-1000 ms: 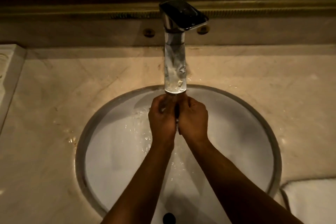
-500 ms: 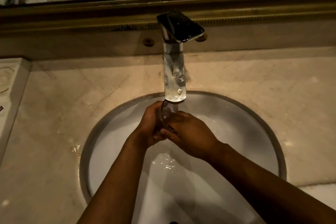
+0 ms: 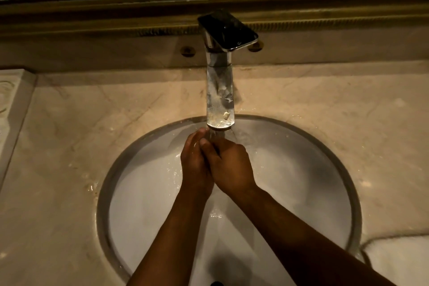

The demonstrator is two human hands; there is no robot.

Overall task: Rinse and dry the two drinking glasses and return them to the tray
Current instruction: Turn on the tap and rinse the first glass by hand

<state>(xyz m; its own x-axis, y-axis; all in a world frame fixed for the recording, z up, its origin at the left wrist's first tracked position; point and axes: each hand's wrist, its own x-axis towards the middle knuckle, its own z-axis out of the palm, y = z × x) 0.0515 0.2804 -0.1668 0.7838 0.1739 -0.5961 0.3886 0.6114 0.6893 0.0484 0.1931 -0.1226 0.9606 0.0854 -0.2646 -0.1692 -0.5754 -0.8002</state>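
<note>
Marble counter (image 3: 325, 104), unlabelled tap (image 3: 220, 100), hands (image 3: 216, 165) beneath.

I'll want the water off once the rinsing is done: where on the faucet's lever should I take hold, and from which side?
Take the flat dark lever at its free end, which juts forward and to the right above the spout. Come from the right, fingers on top and thumb beneath. That end stands clear, while the other end is fixed to the spout.
</note>
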